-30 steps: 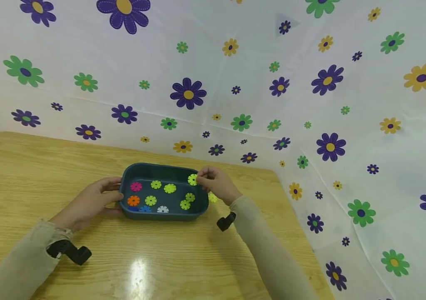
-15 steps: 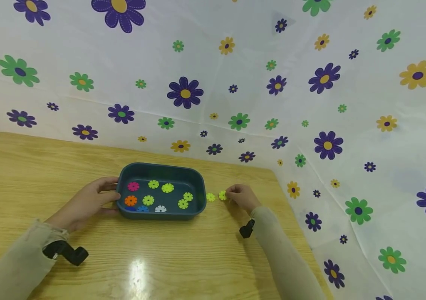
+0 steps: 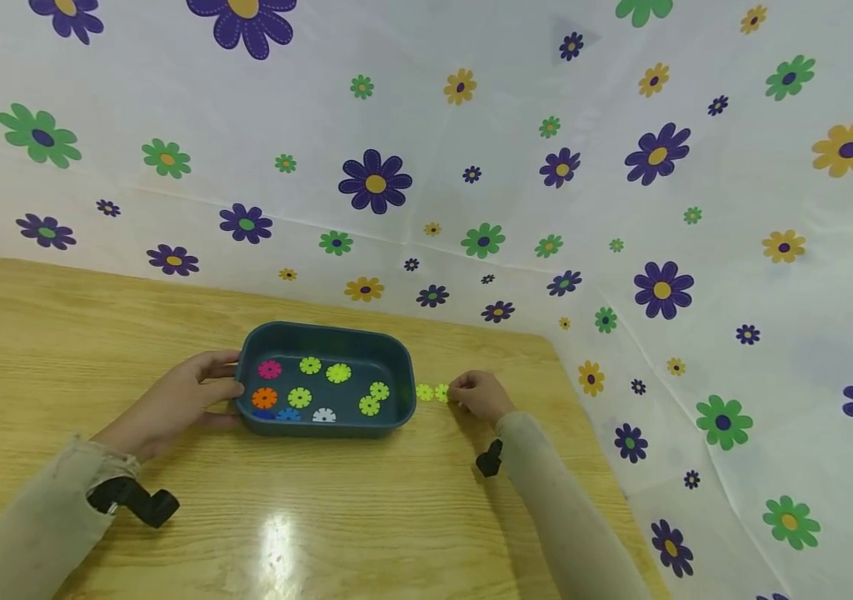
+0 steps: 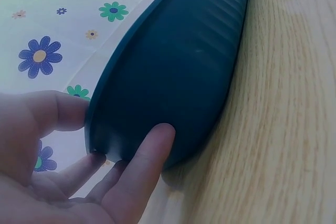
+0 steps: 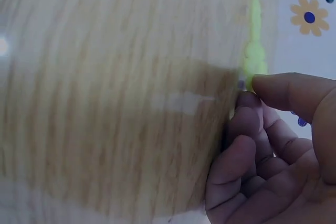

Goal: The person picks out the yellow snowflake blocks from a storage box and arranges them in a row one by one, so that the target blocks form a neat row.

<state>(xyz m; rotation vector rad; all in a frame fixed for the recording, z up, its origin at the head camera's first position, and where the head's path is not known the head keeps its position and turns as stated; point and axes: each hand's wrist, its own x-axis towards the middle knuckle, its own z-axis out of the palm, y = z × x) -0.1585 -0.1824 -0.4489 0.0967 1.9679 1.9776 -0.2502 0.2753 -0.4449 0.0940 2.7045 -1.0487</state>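
left hand (image 3: pixel 172 407) has its fingers clamped on the left end of the teal bin (image 3: pixel 336 430), right hand (image 3: pixel 482 398) has its fingers pinching a yellow disc (image 3: pixel 442 392) on the counter (image 3: pixel 366 517), just beside a second yellow disc (image 3: pixel 424 392) at the bin's right end

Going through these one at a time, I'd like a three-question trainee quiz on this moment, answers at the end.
1. True or false: the pink notched disc and the orange notched disc both lie inside the dark teal tray.

2. What does the right hand pinch?
A) the orange notched disc
B) a yellow-green notched disc
C) the rim of the dark teal tray

3. In the head view, which end of the dark teal tray does the left hand grip?

Key: 1. True. 2. B. 3. The left end.
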